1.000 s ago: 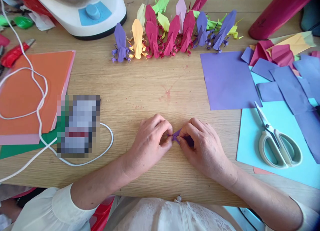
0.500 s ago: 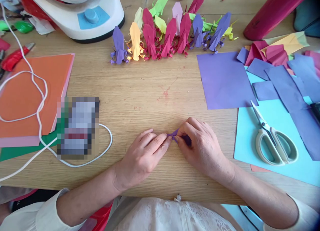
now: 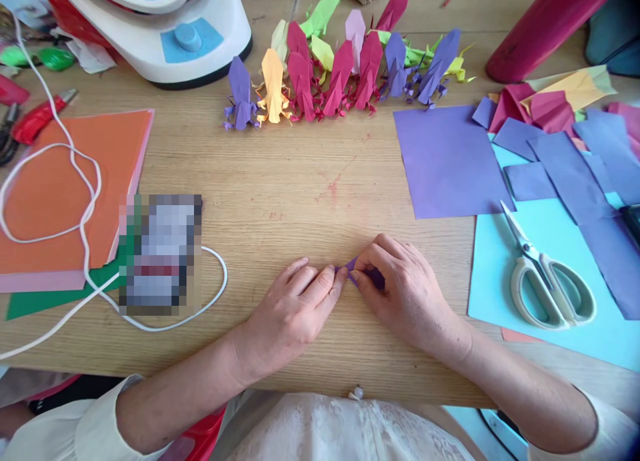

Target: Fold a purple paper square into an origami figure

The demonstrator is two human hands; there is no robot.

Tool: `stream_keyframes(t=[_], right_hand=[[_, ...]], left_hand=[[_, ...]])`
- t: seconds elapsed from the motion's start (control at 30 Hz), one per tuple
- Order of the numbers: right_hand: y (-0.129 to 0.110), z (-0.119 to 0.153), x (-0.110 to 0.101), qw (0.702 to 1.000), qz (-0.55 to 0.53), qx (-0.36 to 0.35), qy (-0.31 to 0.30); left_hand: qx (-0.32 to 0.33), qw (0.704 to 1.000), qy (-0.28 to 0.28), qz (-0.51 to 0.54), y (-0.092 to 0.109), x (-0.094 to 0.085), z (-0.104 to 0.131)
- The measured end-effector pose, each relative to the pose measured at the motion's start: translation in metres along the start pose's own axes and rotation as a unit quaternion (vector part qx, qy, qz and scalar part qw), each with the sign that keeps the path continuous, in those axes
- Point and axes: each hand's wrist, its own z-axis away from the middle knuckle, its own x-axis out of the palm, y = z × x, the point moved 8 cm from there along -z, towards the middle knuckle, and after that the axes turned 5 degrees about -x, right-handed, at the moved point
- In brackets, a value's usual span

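A small folded piece of purple paper (image 3: 375, 277) lies low over the wooden table, mostly covered by fingers. My right hand (image 3: 407, 291) pinches it between thumb and index finger. From the other side, my left hand (image 3: 295, 308) has its thumb and index finger pressed together on the paper's narrow left end. The fingertips of both hands are nearly touching. How the paper is folded under my fingers is hidden.
Folded paper figures (image 3: 301, 71) stand in rows at the back. Purple sheet (image 3: 453, 161), scissors (image 3: 543, 281) on cyan paper (image 3: 493, 261) and purple scraps are right. Left are orange paper (image 3: 65, 181), a cable, a blurred phone (image 3: 160, 254) and a white appliance (image 3: 215, 41).
My left fingers have shifted slightly, with the thumb nearer the right fingertips. The things on the left appear a little further right in the view. My right hand keeps its pinch.
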Motion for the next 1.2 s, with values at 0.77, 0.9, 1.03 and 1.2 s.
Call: stream_keyframes(t=[0.77, 0.9, 1.03, 1.2], right_hand=[[0.012, 0.015, -0.013, 0.989, -0.096, -0.110, -0.013], [0.010, 0.017, -0.014, 0.987, -0.104, -0.121, -0.007], [0.010, 0.018, -0.015, 0.986, -0.112, -0.125, -0.008], [0.012, 0.018, -0.017, 0.987, -0.107, -0.118, 0.006]], left_hand=[[0.004, 0.998, -0.027, -0.062, 0.010, 0.002, -0.001], [0.001, 0.997, -0.037, -0.073, 0.010, 0.003, -0.003], [0.000, 0.996, -0.035, -0.082, 0.011, 0.005, -0.003], [-0.008, 0.996, -0.040, -0.076, 0.011, 0.007, -0.001]])
